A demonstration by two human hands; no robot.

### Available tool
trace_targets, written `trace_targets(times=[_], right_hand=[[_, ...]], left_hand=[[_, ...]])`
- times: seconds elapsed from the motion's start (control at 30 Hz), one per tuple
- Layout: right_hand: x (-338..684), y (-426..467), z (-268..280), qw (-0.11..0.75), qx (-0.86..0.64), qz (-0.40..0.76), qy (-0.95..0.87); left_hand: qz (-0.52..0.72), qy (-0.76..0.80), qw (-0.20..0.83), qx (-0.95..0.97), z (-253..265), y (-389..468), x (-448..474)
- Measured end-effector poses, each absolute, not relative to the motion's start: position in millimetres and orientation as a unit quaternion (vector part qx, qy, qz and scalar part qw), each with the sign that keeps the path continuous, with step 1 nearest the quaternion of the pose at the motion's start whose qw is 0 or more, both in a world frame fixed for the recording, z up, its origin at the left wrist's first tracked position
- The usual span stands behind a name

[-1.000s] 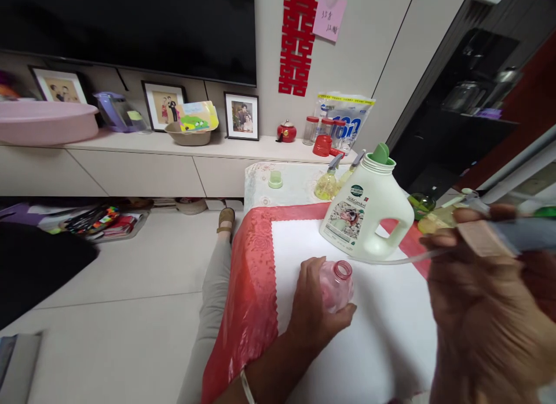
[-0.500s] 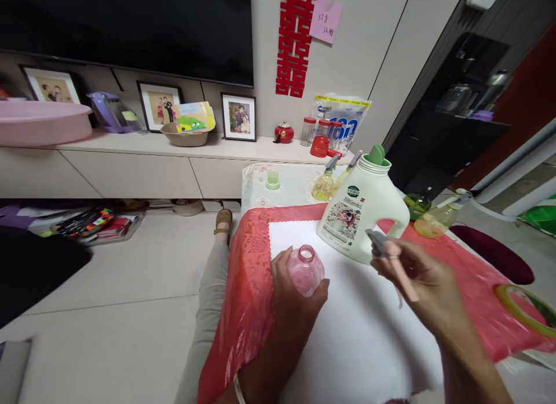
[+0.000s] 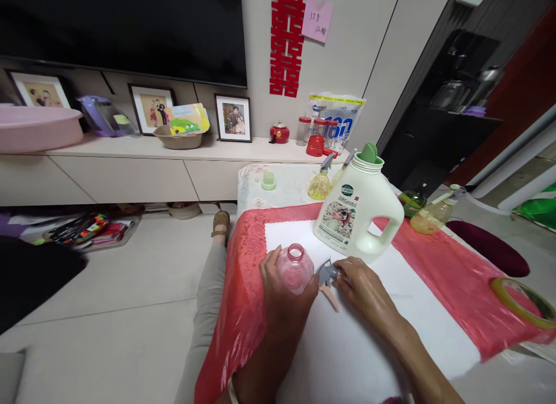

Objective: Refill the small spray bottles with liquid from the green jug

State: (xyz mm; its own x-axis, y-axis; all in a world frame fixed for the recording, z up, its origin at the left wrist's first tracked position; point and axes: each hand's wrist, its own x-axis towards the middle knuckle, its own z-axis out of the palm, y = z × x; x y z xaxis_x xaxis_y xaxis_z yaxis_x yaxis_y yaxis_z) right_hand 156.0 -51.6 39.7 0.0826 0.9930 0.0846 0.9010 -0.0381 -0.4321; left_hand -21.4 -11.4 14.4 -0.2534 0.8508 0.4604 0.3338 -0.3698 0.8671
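Observation:
My left hand [image 3: 284, 305] is wrapped round a clear pink spray bottle [image 3: 296, 272], which stands upright with its round mouth uncovered. Just to its right, my right hand [image 3: 360, 285] has its fingertips closed on a grey trigger spray head [image 3: 328, 274] with a peach-coloured trigger. The spray head is low over the white sheet [image 3: 347, 352], close to my left thumb; whether it rests on the sheet is hard to tell. Behind my hands a large pale green detergent jug [image 3: 362, 210] stands open, a green spout in its neck.
A green cap [image 3: 269, 182] lies on the patterned cloth at the far side. Spray bottles with yellow liquid stand behind the jug [image 3: 319, 185] and to its right [image 3: 434, 216]. A roll of yellow tape [image 3: 523, 303] lies on the red cover [image 3: 452, 285] at the right.
My right hand has brought the spray head down and left, from in front of the jug to beside the pink bottle. My left hand keeps its hold on the bottle.

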Motion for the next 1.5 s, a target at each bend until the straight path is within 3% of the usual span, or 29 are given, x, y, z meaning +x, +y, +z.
trace_targets(times=[0.27,0.43,0.53,0.63,1.1,1.5], right_hand=[[167,-61,43,0.249,-0.693,0.149,-0.66],[204,-71,66,0.382,-0.743,0.038,-0.548],[220,-68,78,0.504,-0.747,-0.037,-0.432],[226,-57,84,0.58,-0.714,-0.006,-0.393],[250,7,81,0.643,-0.641,0.215,-0.361],[239,20,92,0.682,-0.632,0.153,-0.334]], left_hand=[[0.589,0.501,0.228,0.591,13,-11,-21],[0.588,0.491,0.235,0.599,11,-10,-18],[0.588,0.491,0.23,0.601,9,-9,-15],[0.587,0.487,0.229,0.605,6,-7,-13],[0.566,0.501,0.234,0.612,-2,-6,-9],[0.561,0.503,0.189,0.63,0,-4,-6]])
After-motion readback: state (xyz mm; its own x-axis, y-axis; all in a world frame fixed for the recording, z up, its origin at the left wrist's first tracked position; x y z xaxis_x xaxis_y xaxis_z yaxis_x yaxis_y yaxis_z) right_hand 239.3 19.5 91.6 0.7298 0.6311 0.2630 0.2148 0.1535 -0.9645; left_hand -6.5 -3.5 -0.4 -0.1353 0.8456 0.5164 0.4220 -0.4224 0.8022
